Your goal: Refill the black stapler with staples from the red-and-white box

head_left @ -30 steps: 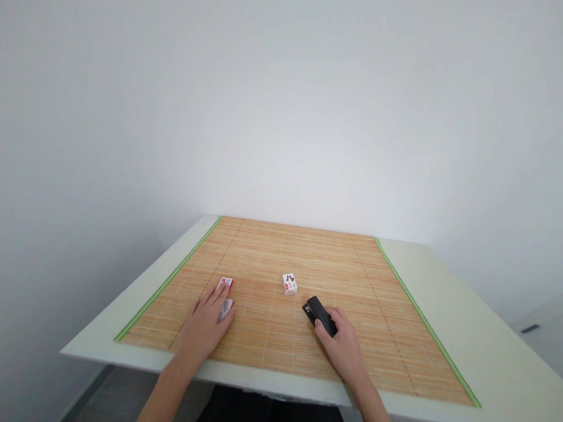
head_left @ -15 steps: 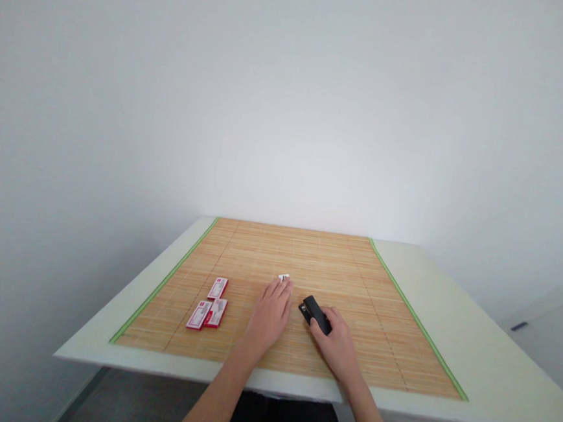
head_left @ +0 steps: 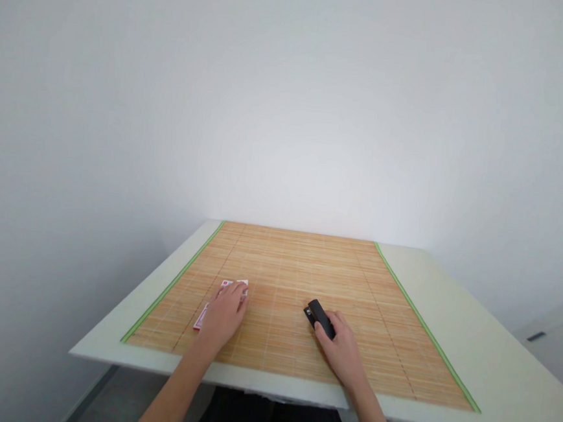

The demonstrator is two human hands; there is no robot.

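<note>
My right hand is wrapped round a black stapler, which rests on the bamboo mat with its front end pointing away and to the left. My left hand is over the small flat red-and-white boxes on the left side of the mat, its fingers bent and covering most of them. At its fingertips shows the edge of a small white box, which the fingers seem to grip. How many boxes lie under this hand is hidden.
The bamboo mat with green edges lies on a white table. A white wall stands behind the table and another on the left. The table's front edge is close to my body.
My left hand has moved left from the middle of the mat to the red-and-white boxes, and the white piece at its fingertips went with it. My right hand still holds the stapler.
</note>
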